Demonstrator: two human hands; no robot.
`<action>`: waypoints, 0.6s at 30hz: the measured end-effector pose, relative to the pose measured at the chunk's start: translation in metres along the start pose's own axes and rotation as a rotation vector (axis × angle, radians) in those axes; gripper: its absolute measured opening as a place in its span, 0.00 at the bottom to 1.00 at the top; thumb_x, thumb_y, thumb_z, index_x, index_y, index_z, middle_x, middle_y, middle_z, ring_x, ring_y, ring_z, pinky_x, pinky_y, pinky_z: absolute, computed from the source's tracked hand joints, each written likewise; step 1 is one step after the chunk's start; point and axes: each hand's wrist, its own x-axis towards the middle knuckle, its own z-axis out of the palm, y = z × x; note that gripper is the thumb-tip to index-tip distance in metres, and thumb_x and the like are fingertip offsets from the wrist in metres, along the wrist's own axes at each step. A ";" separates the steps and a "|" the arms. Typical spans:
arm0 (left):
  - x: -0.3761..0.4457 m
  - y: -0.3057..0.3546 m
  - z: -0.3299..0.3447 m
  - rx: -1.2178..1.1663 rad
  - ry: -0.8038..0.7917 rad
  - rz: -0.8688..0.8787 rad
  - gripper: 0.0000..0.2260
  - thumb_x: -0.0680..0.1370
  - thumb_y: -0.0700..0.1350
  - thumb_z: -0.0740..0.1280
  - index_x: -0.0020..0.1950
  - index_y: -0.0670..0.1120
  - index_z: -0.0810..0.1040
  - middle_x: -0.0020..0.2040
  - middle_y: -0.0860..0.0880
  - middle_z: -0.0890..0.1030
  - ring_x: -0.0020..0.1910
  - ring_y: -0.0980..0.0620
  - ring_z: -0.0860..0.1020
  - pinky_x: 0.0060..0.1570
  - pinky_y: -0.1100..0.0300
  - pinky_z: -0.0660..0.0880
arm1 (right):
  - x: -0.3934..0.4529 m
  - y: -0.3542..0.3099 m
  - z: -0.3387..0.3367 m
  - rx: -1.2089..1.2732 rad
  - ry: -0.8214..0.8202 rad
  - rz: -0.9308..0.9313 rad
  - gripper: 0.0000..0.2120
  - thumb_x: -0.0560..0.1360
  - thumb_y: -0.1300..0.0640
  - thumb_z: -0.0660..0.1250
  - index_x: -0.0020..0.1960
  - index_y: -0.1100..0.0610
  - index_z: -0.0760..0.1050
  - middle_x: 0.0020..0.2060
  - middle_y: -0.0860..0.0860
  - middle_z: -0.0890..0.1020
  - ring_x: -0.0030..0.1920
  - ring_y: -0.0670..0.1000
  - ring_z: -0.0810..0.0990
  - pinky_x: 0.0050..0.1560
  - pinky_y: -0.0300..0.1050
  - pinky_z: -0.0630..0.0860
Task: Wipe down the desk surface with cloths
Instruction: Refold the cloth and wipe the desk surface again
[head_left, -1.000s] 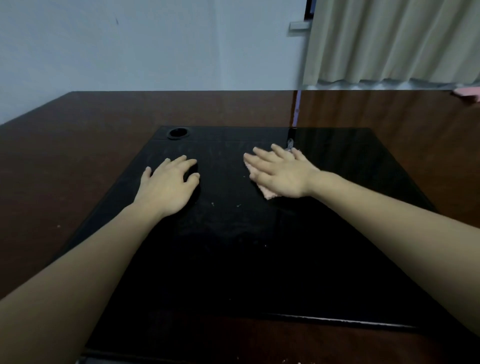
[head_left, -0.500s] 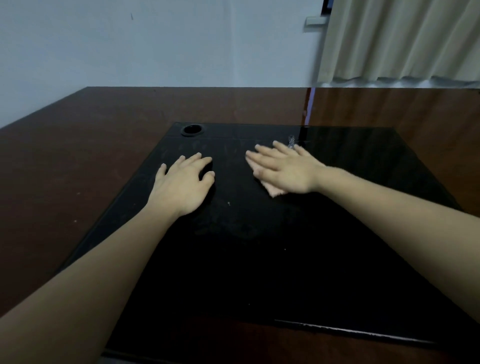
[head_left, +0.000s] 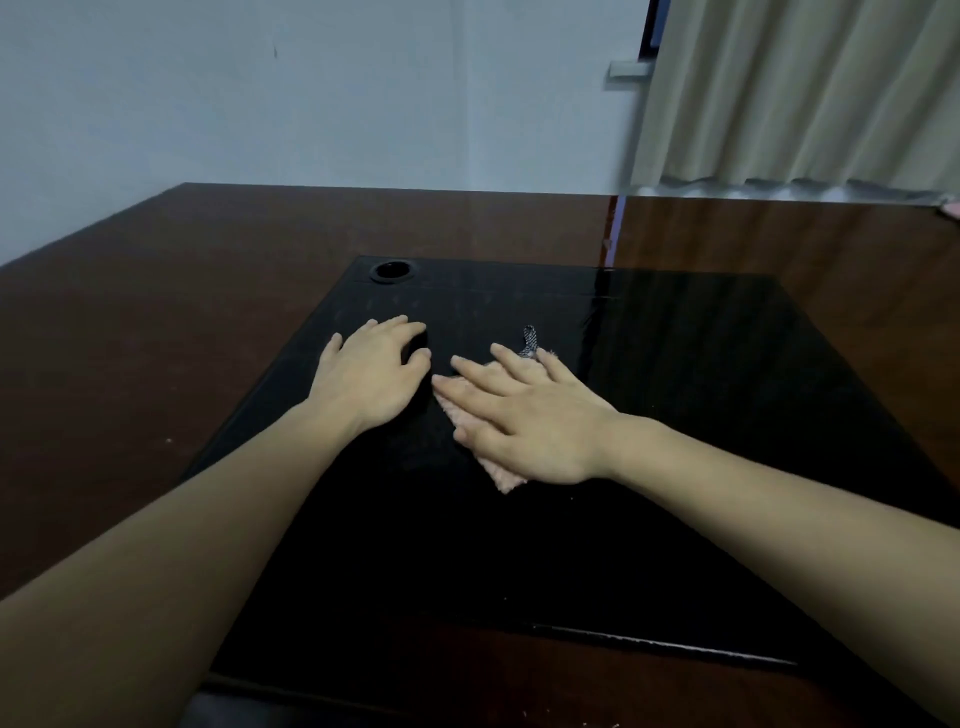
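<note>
A dark brown wooden desk (head_left: 156, 332) carries a glossy black panel (head_left: 675, 415) in its middle. My right hand (head_left: 524, 415) lies flat with straight fingers on a pink cloth (head_left: 501, 480), pressing it onto the black panel; a checked loop tag (head_left: 529, 340) sticks out beyond the fingertips. My left hand (head_left: 371, 374) rests palm down on the panel just left of the right hand, fingers slightly bent. Whether a dark cloth lies under the left hand I cannot tell.
A round cable hole (head_left: 390, 270) sits at the panel's far left corner. A pale wall runs behind the desk, with a beige curtain (head_left: 805, 93) at the back right. A small pink thing (head_left: 951, 208) lies at the desk's far right edge.
My right hand has slid the pink cloth toward me and slightly left, closer to the left hand. The left hand has hardly moved. The camera has shifted.
</note>
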 end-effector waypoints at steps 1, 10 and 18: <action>-0.001 -0.002 -0.003 -0.012 0.003 0.000 0.22 0.85 0.55 0.56 0.79 0.56 0.65 0.81 0.54 0.61 0.81 0.47 0.56 0.78 0.39 0.50 | 0.000 0.000 -0.001 0.011 -0.002 -0.003 0.27 0.83 0.35 0.44 0.80 0.33 0.40 0.81 0.38 0.41 0.81 0.50 0.35 0.79 0.61 0.35; -0.029 -0.052 -0.034 -0.018 -0.028 -0.067 0.21 0.85 0.54 0.56 0.80 0.56 0.63 0.82 0.54 0.59 0.81 0.46 0.54 0.77 0.38 0.48 | 0.076 0.034 -0.018 0.037 0.021 0.201 0.28 0.83 0.34 0.43 0.81 0.35 0.42 0.82 0.40 0.43 0.82 0.54 0.40 0.78 0.64 0.39; -0.035 -0.066 -0.029 0.014 -0.008 -0.060 0.21 0.86 0.54 0.54 0.79 0.58 0.63 0.82 0.54 0.58 0.81 0.47 0.53 0.78 0.40 0.47 | 0.060 -0.015 -0.012 -0.004 -0.021 0.058 0.28 0.83 0.34 0.43 0.81 0.35 0.40 0.82 0.39 0.41 0.82 0.53 0.37 0.78 0.64 0.37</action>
